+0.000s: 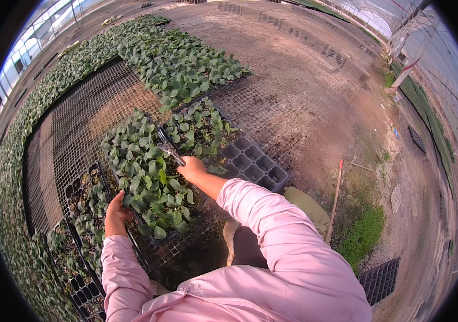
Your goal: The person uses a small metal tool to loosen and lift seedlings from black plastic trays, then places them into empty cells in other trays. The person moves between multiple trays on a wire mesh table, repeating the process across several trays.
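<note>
My right hand is closed around a dark-handled metal hand tool, perhaps tongs or shears, whose tip reaches over the far right part of a tray. Leafy green seedlings fill that black tray before me. At its left edge is my left hand, fingers partly hidden; whether it grips the rim cannot be told. Right of the tray, a black cell tray has seedlings in its far part and bare cells in its near part.
More seedlings in trays stand on the wire mesh bench. Partly filled trays lie at the left. At the right are a wooden-handled tool, an olive sack and an empty cell tray on the ground.
</note>
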A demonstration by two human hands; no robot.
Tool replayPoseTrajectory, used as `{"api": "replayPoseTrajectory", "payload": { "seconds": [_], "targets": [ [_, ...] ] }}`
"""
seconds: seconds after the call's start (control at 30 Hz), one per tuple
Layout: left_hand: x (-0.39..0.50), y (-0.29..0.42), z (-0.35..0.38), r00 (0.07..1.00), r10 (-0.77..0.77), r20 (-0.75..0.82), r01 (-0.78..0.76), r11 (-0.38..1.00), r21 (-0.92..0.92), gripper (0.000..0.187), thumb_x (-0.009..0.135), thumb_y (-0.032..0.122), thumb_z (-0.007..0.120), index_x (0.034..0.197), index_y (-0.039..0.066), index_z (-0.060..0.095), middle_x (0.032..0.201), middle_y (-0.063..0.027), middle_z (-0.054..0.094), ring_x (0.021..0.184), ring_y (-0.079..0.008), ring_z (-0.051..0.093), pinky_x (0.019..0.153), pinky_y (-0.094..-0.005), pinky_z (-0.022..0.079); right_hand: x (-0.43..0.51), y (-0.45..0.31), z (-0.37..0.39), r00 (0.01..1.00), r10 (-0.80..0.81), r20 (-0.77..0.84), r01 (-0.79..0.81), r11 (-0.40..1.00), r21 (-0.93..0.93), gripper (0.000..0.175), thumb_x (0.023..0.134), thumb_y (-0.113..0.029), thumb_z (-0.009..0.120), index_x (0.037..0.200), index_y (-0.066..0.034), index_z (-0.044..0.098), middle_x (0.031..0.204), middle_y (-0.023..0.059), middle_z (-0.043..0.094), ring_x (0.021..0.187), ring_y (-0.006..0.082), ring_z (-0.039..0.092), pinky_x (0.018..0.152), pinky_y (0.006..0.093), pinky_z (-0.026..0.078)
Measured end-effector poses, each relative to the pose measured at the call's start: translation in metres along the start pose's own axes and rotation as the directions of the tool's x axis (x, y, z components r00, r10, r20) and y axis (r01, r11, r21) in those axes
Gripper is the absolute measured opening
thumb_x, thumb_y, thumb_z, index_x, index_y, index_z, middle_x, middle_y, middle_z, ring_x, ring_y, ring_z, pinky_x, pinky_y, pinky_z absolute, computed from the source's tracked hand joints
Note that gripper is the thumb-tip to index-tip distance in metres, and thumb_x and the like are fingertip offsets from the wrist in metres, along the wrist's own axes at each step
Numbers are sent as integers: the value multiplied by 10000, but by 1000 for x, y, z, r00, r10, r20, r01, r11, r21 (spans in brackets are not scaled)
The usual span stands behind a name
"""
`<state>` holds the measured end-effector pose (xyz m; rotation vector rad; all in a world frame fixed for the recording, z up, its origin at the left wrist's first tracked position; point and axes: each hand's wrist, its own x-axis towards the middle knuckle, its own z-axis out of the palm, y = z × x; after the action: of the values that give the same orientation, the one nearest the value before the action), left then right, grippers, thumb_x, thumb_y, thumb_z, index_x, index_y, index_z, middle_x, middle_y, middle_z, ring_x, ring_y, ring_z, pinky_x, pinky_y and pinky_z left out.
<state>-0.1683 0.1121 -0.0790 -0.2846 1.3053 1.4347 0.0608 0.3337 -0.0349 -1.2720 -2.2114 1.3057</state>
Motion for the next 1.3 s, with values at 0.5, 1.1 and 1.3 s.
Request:
{"api": "replayPoseTrajectory", "payload": {
  "seconds": [0.5,1.1,1.3],
  "targets": [
    [-71,19,130,920,389,-52,-377,912,162,63,757,146,534,797,98,532,742,-29,556,635,-180,559,540,-390,478,-12,-23,-97,970,-240,-42,237,970,-62,275,702,-163,526,954,-126,629,735,140,610,705,306,589,643,400,460],
    [11,-80,432,869,298,394,-405,886,224,96,772,105,558,710,117,485,680,-15,508,598,-162,525,510,-319,442,37,195,-369,940,-103,-324,176,963,205,294,713,-37,559,1000,-26,621,834,-2,626,758,82,545,683,241,432],
    [76,-129,479,911,176,374,-294,911,289,168,776,122,572,652,128,458,669,-8,495,637,-163,522,534,-324,425,55,262,-393,948,16,-319,73,962,264,231,705,-23,565,928,-4,620,755,-19,588,682,85,525,627,256,432]
  ]
}}
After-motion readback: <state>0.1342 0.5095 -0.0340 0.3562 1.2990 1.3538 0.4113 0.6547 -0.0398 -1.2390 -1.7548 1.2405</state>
